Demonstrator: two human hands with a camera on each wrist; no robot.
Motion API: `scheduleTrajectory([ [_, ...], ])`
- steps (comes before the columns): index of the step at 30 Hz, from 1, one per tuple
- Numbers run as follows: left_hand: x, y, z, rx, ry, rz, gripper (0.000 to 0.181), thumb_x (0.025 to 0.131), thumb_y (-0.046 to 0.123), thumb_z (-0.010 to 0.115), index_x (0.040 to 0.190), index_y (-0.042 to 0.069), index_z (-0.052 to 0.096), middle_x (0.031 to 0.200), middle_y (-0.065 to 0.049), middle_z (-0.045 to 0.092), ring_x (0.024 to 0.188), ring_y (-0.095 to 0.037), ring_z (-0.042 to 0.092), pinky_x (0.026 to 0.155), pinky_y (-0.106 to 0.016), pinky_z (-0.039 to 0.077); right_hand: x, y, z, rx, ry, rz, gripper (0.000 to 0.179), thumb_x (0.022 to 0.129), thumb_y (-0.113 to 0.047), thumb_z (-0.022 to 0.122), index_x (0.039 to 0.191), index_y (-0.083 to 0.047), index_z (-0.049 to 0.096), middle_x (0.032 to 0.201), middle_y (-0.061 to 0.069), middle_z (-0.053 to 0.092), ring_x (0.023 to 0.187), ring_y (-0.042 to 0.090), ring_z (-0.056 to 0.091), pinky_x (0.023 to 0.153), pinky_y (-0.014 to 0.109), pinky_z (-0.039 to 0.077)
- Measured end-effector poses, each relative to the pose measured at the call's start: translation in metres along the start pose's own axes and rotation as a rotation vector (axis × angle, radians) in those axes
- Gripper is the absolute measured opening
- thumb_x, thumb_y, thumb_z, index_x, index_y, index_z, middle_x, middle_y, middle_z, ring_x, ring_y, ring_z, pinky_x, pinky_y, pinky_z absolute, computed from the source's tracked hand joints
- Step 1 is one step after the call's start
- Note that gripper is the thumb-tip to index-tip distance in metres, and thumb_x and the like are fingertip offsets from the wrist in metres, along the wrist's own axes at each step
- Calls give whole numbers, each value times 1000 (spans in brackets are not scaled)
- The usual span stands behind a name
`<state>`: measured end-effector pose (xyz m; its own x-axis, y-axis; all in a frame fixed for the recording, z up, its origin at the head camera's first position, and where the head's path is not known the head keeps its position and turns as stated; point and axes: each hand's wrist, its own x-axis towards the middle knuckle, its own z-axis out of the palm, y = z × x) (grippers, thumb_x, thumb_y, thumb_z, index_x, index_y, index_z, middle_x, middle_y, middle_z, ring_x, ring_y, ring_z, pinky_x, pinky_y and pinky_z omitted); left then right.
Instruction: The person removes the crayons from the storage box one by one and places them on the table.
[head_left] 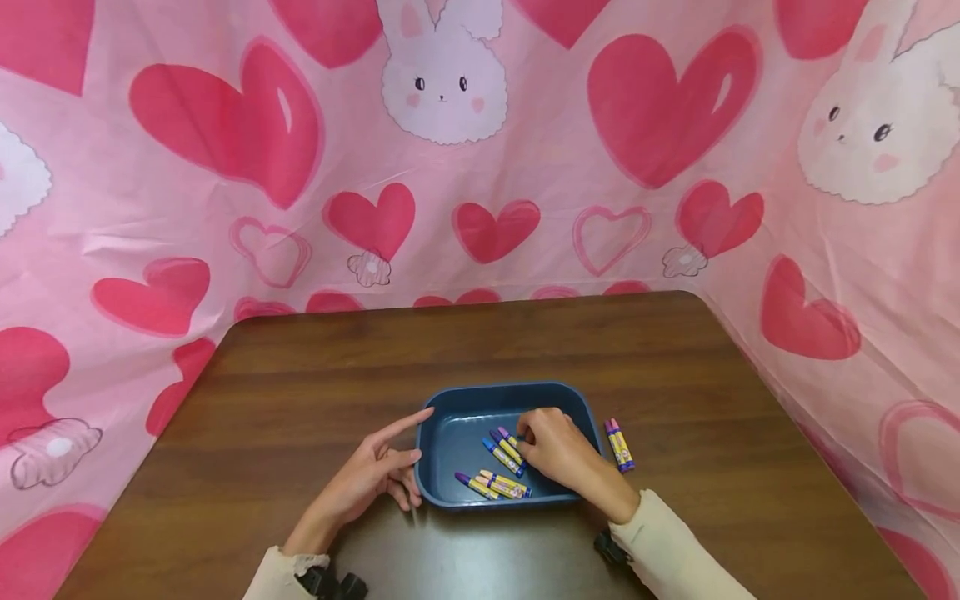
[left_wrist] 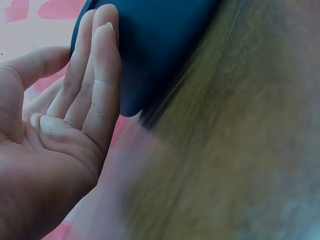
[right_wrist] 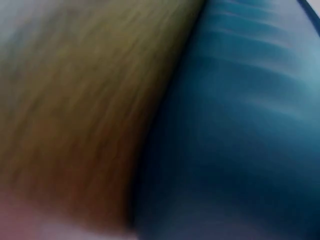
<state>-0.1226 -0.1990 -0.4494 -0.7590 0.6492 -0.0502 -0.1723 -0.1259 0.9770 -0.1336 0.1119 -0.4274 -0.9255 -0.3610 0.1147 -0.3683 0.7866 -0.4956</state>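
A dark blue rectangular tray sits on the wooden table with several yellow-wrapped crayons in it. My right hand reaches over the tray's right side, fingers curled down, and pinches a pink-tipped crayon beside a blue-tipped crayon. Its fingertips are partly hidden. Nearer the front wall, a purple-tipped crayon lies next to peach-tipped ones. My left hand touches the tray's left edge, index finger and thumb extended; its straight fingers lie along the tray wall.
Just right of the tray, two pink-tipped crayons lie side by side on the brown table. A pink cloth with hearts and rabbits hangs around the table's back and sides. The right wrist view is blurred, showing table and tray wall.
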Motion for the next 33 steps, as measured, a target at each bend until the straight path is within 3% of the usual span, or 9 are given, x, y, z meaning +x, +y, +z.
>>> scheduleTrajectory([
  [9,1,-2,-1,-21,-8,38,58,106,6,45,159,12,22,78,-12,74,67,-24,73,59,-38,61,3,-1,5,-10,-13,-41,7,78,-2,75,78,-7,69,66,-5,54,64,11,49,57,27,44],
  [15,2,-2,-2,-27,-22,49,58,106,5,43,159,12,21,79,-11,74,68,-23,73,60,-37,61,3,-2,4,2,-9,-56,22,77,3,70,65,-12,58,57,-6,41,57,10,41,49,23,31],
  [22,3,-2,-1,-13,-17,41,58,106,7,44,159,13,22,79,-11,74,68,-23,72,60,-37,61,3,0,4,-5,-15,-30,17,81,-1,74,71,-9,64,60,-5,46,60,12,45,51,24,37],
  [27,2,-2,-1,-12,-13,39,58,106,6,44,159,12,22,78,-12,74,68,-23,72,59,-37,61,2,1,6,-15,2,-61,28,80,1,71,61,-12,56,55,-6,37,55,11,40,48,23,29],
  [33,1,-3,-2,3,-9,37,58,106,6,44,159,11,22,79,-12,74,69,-23,73,60,-37,61,2,0,6,-1,-6,-59,30,80,2,70,60,-14,54,55,-8,34,53,8,37,47,21,26],
])
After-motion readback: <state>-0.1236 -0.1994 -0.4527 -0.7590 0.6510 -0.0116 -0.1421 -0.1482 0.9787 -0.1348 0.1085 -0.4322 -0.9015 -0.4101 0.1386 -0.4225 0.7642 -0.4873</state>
